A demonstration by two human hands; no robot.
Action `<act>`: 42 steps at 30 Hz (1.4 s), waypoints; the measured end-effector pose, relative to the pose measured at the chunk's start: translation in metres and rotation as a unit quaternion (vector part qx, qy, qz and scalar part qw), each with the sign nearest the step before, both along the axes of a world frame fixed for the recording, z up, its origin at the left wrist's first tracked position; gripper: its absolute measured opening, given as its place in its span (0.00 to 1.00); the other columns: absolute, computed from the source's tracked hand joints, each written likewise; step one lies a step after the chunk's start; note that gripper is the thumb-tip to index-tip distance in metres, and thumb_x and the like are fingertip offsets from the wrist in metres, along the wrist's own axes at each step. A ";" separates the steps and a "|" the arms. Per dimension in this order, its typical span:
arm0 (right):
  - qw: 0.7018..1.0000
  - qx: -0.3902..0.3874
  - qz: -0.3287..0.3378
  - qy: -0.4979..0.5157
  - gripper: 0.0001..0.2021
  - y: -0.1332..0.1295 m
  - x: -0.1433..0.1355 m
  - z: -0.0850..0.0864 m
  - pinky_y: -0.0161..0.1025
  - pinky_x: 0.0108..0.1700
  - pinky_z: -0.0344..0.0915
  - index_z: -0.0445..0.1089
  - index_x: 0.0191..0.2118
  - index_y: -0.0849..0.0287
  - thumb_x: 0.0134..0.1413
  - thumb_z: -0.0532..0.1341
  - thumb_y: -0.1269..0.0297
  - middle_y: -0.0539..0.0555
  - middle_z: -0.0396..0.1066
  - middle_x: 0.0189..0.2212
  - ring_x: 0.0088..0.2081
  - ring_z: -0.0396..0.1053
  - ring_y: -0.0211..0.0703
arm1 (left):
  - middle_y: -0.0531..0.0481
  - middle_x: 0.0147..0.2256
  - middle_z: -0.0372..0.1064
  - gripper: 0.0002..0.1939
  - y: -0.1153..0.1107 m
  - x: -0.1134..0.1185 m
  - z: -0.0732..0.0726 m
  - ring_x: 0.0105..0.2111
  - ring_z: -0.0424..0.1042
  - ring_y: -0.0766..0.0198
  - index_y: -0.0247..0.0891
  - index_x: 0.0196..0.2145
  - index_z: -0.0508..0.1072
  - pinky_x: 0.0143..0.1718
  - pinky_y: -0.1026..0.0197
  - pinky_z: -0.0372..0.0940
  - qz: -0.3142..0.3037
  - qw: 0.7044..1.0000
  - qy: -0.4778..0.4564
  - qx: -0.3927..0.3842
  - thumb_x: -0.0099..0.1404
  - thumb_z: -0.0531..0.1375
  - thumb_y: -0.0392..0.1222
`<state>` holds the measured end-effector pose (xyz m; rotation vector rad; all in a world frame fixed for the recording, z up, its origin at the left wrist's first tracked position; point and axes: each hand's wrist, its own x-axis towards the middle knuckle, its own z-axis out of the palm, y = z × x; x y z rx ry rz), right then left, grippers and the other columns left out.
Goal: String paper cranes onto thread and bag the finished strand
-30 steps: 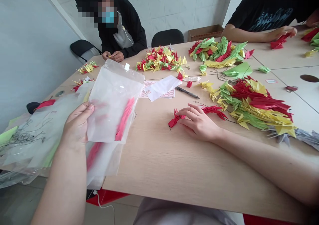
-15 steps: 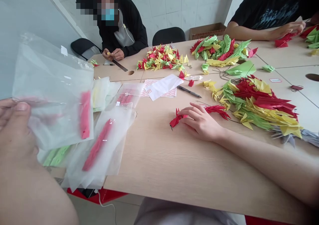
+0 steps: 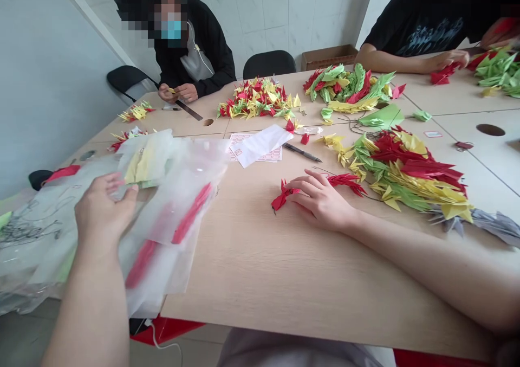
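My left hand [image 3: 103, 207] is over the plastic bags at the left, its fingers apart and nothing between them. Just right of it lies a frosted bag [image 3: 203, 163] with a red folded-paper strip [image 3: 192, 213] inside, on top of other bags. My right hand [image 3: 320, 196] rests on the table, its fingers curled over a red folded-paper piece [image 3: 283, 194] whose end sticks out past the fingertips. Another red string of folded paper [image 3: 347, 181] lies behind that hand. To the right is a pile of red, yellow and green folded paper [image 3: 414, 166].
A white paper [image 3: 262, 145] and a black pen [image 3: 301, 152] lie mid-table. Further back are colourful paper heaps [image 3: 258, 97] and a metal ruler [image 3: 189, 110]. Two people sit across the table, their hands on small paper pieces. Clear bags [image 3: 28, 237] cover the left edge.
My left hand has let go of the frosted bag, which now lies on the stack to the right. The view has turned slightly; my right hand stays on the red piece.
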<state>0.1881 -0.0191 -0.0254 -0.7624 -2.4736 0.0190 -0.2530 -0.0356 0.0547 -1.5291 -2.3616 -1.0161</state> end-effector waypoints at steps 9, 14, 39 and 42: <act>0.993 -0.070 -0.090 0.011 0.17 0.004 -0.003 -0.007 0.65 0.64 0.49 0.61 0.57 0.59 0.62 0.55 0.68 0.64 0.69 0.55 0.58 0.65 0.54 | 0.48 0.47 0.71 0.15 0.002 0.188 -0.009 0.46 0.71 0.55 0.42 0.45 0.74 0.43 0.57 0.67 -0.389 0.906 0.019 -0.165 0.65 0.59 0.51; 0.992 -0.090 -0.091 -0.005 0.17 0.007 -0.001 -0.007 0.65 0.65 0.47 0.61 0.57 0.60 0.64 0.55 0.68 0.61 0.74 0.49 0.51 0.71 0.52 | 0.44 0.39 0.69 0.11 0.020 0.231 -0.060 0.44 0.70 0.50 0.39 0.36 0.72 0.42 0.53 0.65 -0.406 0.891 0.050 -0.199 0.62 0.62 0.49; 0.979 -0.044 -0.128 0.154 0.09 0.014 0.003 -0.007 0.51 0.58 0.62 0.64 0.41 0.54 0.59 0.54 0.75 0.52 0.76 0.37 0.39 0.74 0.44 | 0.53 0.32 0.67 0.14 0.030 0.224 -0.072 0.29 0.65 0.64 0.41 0.36 0.66 0.33 0.62 0.59 -0.474 0.837 -0.221 -0.161 0.60 0.63 0.51; 0.977 -0.052 -0.128 0.161 0.08 0.014 0.004 -0.007 0.51 0.58 0.62 0.64 0.40 0.54 0.58 0.55 0.75 0.52 0.77 0.37 0.39 0.74 0.44 | 0.56 0.26 0.59 0.14 0.032 0.225 -0.072 0.26 0.59 0.67 0.40 0.30 0.63 0.30 0.63 0.56 -0.484 0.822 -0.251 -0.163 0.59 0.64 0.49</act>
